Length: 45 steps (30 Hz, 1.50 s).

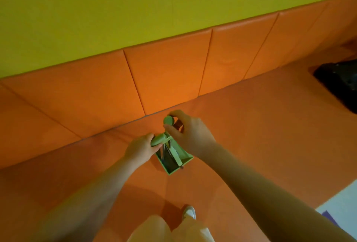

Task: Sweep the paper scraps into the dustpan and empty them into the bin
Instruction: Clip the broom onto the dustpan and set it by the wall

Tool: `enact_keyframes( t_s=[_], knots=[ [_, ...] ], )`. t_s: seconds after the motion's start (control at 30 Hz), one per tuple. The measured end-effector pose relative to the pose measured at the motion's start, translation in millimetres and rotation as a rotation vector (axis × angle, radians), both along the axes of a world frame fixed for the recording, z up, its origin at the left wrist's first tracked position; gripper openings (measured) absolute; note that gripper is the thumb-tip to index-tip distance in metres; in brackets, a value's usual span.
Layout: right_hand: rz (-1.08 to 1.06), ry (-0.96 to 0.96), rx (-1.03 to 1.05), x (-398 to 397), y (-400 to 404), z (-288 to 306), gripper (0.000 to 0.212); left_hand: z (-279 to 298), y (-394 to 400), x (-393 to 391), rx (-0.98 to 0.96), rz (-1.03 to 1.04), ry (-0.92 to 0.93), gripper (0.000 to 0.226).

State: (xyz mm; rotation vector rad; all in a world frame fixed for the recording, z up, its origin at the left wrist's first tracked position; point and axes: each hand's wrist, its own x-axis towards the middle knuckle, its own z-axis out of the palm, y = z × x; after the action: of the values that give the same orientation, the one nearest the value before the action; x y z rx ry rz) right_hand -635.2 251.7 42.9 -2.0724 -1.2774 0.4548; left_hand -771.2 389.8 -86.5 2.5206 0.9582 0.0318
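Note:
A light green dustpan [173, 161] stands upright on the orange floor, a little out from the padded wall. My left hand [142, 148] is closed around the top of its long handle [159, 139]. My right hand [188, 132] grips the rounded green top of the broom handle [168, 120], which rises just beside the dustpan handle. The broom's lower part sits inside the pan, where dark bristles and comb teeth show. No paper scraps are visible.
An orange padded wall [164, 75] runs behind the dustpan under a yellow-green wall. A black bag-like object [340, 81] lies at the far right. A pale mat [343, 209] covers the lower right floor. My shoe [189, 211] and trouser legs are at the bottom centre.

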Motion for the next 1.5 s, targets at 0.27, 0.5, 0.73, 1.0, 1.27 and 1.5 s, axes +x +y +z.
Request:
enact_keyframes(
  t_s=[0.27, 0.5, 0.73, 1.0, 1.27, 1.5],
  knots=[
    [0.064, -0.070, 0.005, 57.9, 134.5, -12.3, 0.032, -12.0, 132.4, 53.9, 0.109, -0.019, -0.042, 0.033],
    [0.022, -0.030, -0.059, 107.7, 239.1, -15.4, 0.030, -24.6, 243.9, 103.5, 0.078, -0.037, -0.005, 0.033],
    [0.005, 0.036, -0.101, 141.4, 315.9, -27.4, 0.027, -37.8, 328.9, 142.6, -0.066, -0.083, 0.059, 0.028],
    [-0.036, 0.124, -0.087, 165.3, 364.2, -37.5, 0.027, -35.4, 378.7, 174.7, -0.190, -0.145, 0.179, 0.029],
    [0.050, 0.161, -0.177, 164.8, 367.5, -40.4, 0.034, -34.1, 381.1, 172.6, 0.024, -0.129, 0.236, 0.024],
    [0.014, 0.218, -0.245, 167.5, 349.9, -40.6, 0.047, -30.3, 373.4, 166.9, 0.142, -0.142, 0.126, 0.024]
  ],
)
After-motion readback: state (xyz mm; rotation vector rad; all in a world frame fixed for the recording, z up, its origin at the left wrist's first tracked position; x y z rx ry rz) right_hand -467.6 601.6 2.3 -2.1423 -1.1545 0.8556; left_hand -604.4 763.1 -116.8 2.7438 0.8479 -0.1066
